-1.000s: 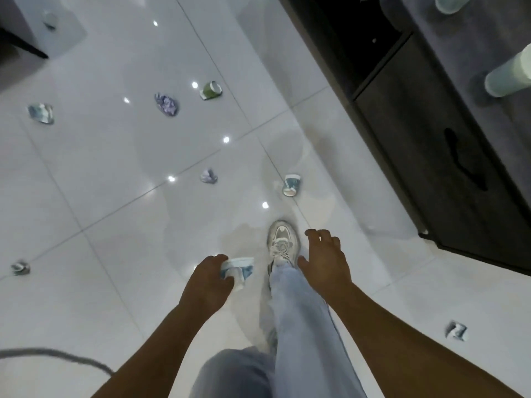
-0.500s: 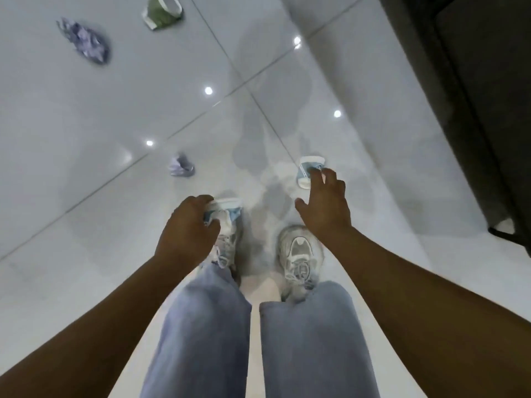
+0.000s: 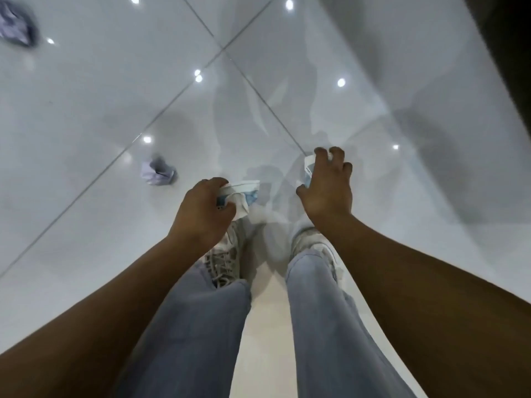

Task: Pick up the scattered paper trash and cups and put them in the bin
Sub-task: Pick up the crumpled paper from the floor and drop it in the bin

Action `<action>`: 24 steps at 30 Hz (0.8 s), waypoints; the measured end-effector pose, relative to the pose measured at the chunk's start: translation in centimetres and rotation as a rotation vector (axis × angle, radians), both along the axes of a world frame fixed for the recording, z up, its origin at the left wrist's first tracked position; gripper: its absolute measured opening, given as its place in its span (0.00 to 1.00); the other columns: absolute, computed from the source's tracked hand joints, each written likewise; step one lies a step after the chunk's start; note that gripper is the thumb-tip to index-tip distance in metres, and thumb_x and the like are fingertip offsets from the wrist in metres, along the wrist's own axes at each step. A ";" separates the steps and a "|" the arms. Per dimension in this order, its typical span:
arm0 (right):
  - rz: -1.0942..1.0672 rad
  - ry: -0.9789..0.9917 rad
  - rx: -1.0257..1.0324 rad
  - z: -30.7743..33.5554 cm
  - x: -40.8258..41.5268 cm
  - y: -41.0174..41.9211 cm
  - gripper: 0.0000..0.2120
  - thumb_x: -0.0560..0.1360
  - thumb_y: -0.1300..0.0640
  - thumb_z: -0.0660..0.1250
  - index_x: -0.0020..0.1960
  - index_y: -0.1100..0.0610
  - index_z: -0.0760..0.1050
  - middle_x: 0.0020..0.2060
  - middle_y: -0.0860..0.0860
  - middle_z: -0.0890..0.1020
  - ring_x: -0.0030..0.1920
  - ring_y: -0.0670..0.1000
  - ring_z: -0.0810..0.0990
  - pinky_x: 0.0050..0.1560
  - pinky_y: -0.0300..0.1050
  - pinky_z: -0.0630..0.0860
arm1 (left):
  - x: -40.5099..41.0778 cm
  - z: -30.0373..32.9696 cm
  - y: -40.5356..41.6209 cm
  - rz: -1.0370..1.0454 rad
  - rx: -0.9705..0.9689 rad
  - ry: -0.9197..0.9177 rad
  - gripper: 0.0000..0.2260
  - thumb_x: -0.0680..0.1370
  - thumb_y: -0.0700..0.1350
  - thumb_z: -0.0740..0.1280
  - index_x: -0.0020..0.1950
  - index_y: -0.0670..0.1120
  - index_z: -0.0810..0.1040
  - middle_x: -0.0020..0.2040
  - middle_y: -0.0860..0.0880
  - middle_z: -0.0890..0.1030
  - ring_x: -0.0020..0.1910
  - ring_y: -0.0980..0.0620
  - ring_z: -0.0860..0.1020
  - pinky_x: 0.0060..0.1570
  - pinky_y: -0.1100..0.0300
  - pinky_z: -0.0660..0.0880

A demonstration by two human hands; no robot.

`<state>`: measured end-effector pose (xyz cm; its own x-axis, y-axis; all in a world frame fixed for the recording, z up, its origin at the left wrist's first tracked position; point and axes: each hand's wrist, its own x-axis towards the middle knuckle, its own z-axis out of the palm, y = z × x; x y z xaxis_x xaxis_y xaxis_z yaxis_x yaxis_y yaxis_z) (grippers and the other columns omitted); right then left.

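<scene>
My left hand [image 3: 201, 211] grips a crushed white and blue paper cup [image 3: 242, 193] just above my left shoe. Over a second white and blue paper cup [image 3: 308, 169] on the floor, my right hand [image 3: 327, 185] has its fingers curled round the cup; most of the cup is hidden under the hand. A small crumpled purple paper ball [image 3: 156, 172] lies on the floor to the left of my left hand. Another crumpled purple paper [image 3: 15, 28] sits at the top left edge. No bin is in view.
The floor is glossy white tile [image 3: 100, 96] with dark grout lines and ceiling light reflections. My legs in light blue jeans [image 3: 195, 326] and my grey shoes [image 3: 224, 259] fill the lower middle. A dark cabinet edge [image 3: 505, 38] runs along the top right.
I have bent lower and the view has closed in on the floor. My right hand has reached down and closed round the second cup. The left hand keeps its cup.
</scene>
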<state>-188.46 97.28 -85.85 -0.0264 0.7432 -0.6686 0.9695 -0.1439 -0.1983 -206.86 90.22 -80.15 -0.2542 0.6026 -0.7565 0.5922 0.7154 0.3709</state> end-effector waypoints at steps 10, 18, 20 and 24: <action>-0.054 0.126 -0.040 26.0 1.7 -2.0 0.31 0.72 0.55 0.72 0.71 0.52 0.62 0.71 0.52 0.61 0.64 0.55 0.68 0.56 0.48 0.76 | 2.3 21.8 4.4 -0.307 0.070 0.014 0.01 0.74 0.38 0.63 0.43 0.40 0.72 0.42 0.42 0.75 0.40 0.44 0.75 0.38 0.59 0.65; -0.329 0.165 0.105 46.3 3.0 -3.8 0.31 0.70 0.59 0.73 0.69 0.52 0.64 0.69 0.51 0.62 0.63 0.55 0.68 0.57 0.48 0.75 | 5.6 40.4 7.8 -0.557 0.184 -0.013 0.06 0.75 0.40 0.64 0.40 0.40 0.69 0.41 0.42 0.71 0.39 0.45 0.72 0.38 0.58 0.64; -0.425 0.172 0.139 49.1 2.6 -5.0 0.31 0.70 0.59 0.72 0.69 0.52 0.64 0.69 0.51 0.62 0.63 0.55 0.68 0.57 0.47 0.74 | 6.2 43.1 7.7 -0.628 0.201 -0.010 0.06 0.75 0.40 0.64 0.41 0.41 0.68 0.43 0.40 0.73 0.42 0.42 0.73 0.39 0.58 0.65; -0.623 0.130 0.182 55.1 2.2 -10.5 0.31 0.70 0.58 0.73 0.69 0.52 0.64 0.68 0.51 0.63 0.63 0.55 0.69 0.58 0.46 0.73 | 7.6 49.1 5.7 -0.857 0.259 -0.014 0.02 0.75 0.38 0.62 0.45 0.40 0.71 0.48 0.38 0.74 0.45 0.41 0.74 0.41 0.59 0.65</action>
